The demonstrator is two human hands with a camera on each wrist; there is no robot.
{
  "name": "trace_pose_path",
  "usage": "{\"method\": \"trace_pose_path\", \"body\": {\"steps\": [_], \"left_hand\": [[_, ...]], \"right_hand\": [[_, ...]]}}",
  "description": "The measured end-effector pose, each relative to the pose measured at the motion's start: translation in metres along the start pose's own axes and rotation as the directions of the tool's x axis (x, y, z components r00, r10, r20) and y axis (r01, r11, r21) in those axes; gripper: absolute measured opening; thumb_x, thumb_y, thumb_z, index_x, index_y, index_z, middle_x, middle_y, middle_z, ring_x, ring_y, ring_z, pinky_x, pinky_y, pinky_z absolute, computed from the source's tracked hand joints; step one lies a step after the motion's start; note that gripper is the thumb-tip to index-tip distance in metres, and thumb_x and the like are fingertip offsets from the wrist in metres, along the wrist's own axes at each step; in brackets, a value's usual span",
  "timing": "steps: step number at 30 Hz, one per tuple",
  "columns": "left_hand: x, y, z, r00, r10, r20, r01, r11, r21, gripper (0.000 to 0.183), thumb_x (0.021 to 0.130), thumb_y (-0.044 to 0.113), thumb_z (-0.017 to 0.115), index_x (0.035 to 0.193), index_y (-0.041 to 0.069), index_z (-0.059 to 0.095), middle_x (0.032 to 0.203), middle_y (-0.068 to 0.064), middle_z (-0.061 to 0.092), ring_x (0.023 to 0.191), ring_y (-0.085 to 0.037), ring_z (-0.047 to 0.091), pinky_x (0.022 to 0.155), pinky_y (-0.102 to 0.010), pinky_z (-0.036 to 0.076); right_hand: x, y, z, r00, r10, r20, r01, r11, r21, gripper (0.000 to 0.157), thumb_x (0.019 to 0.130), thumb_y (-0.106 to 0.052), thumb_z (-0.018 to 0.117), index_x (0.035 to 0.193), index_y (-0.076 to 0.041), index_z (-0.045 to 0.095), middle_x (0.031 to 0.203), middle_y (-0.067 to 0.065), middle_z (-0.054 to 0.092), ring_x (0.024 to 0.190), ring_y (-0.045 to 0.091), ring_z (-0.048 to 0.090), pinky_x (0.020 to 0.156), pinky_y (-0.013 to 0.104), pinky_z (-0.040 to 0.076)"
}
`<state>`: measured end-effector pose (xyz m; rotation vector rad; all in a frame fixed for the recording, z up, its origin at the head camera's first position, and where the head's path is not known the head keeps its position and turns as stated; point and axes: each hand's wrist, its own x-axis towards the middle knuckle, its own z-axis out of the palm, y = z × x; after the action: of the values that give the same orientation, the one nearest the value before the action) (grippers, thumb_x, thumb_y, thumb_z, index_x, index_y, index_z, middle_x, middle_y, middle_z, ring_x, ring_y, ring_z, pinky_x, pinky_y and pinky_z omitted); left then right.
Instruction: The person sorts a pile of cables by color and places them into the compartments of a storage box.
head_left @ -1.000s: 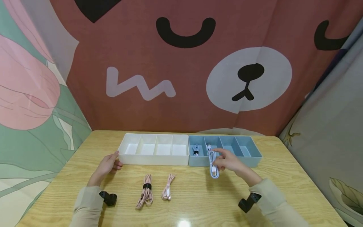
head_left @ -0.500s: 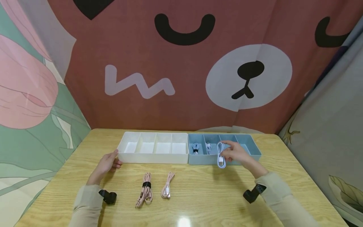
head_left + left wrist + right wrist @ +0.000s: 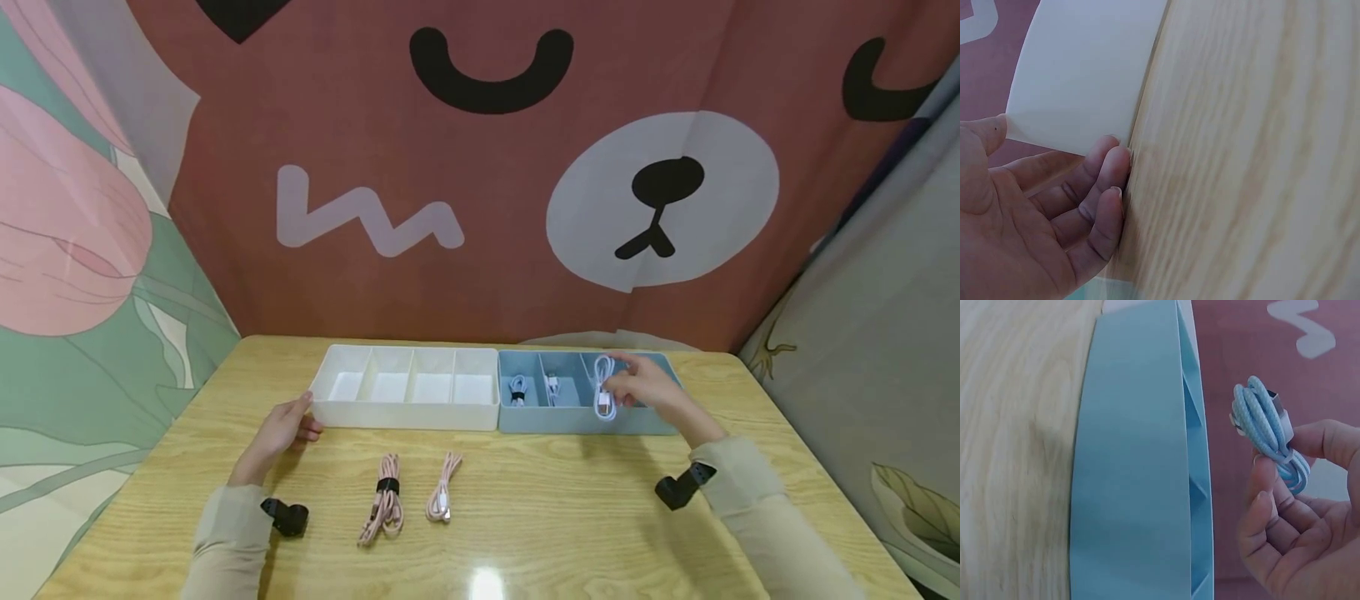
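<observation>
In the head view, my right hand (image 3: 642, 385) pinches a coiled light-blue USB cable (image 3: 603, 398) between thumb and fingers, held up over the blue divided box (image 3: 555, 421). The right wrist view shows the cable's braided loops (image 3: 1262, 422) bound at the middle, a connector beside them. My left hand (image 3: 283, 432) touches the left end of the white divided box (image 3: 405, 417), thumb at its top corner and fingers against its end near the tabletop. Another coiled cable (image 3: 518, 390) with a black strap lies in the blue box's first compartment, and a smaller one (image 3: 552, 387) in its second.
Two coiled pink cables lie on the wooden table (image 3: 555, 517) before the white box: a thicker pink cable (image 3: 387, 500) with a black strap and a thinner pink cable (image 3: 442, 492). Both boxes stand end to end near the back edge, before a printed curtain (image 3: 375, 300).
My right hand has carried the blue cable right and away from me, from before the second compartment to over the third. My left hand has stayed at the white box.
</observation>
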<state>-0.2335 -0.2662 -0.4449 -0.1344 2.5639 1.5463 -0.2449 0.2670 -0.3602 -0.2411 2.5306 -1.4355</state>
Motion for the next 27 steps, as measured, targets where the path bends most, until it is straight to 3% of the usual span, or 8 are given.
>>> {"method": "trace_pose_path", "body": {"steps": [8,24,27], "left_hand": [[-0.001,0.001,0.000,1.000,0.013,-0.004,-0.013,1.000,0.007,0.069,0.098,0.046,0.020,0.125,-0.015,0.037,0.077,-0.005,0.061,0.067,-0.015,0.058,0.059,-0.032,0.045],[0.000,-0.002,0.001,0.999,0.020,-0.028,-0.019,0.999,0.037,0.070,0.097,0.048,0.019,0.116,-0.014,0.045,0.080,-0.009,0.060,0.068,-0.016,0.056,0.060,-0.031,0.045],[0.000,-0.002,0.001,0.999,0.020,-0.030,-0.018,0.999,0.037,0.070,0.098,0.048,0.019,0.118,-0.014,0.044,0.080,-0.009,0.060,0.068,-0.016,0.057,0.059,-0.031,0.045]], "right_hand": [[0.007,0.006,-0.011,1.000,-0.017,-0.022,0.016,0.998,-0.060,0.062,0.084,-0.008,0.059,0.136,0.009,0.028,0.065,0.003,0.057,0.060,0.018,0.055,0.059,0.033,0.048],[0.017,0.020,-0.018,0.997,0.042,-0.067,-0.047,0.997,-0.069,0.064,0.086,-0.008,0.056,0.139,0.007,0.023,0.060,0.003,0.053,0.054,0.015,0.049,0.054,0.030,0.044],[0.018,0.021,-0.017,0.996,0.049,-0.078,-0.055,0.995,-0.081,0.063,0.089,-0.009,0.054,0.141,0.005,0.022,0.069,0.008,0.059,0.057,0.017,0.052,0.056,0.031,0.045]]}}
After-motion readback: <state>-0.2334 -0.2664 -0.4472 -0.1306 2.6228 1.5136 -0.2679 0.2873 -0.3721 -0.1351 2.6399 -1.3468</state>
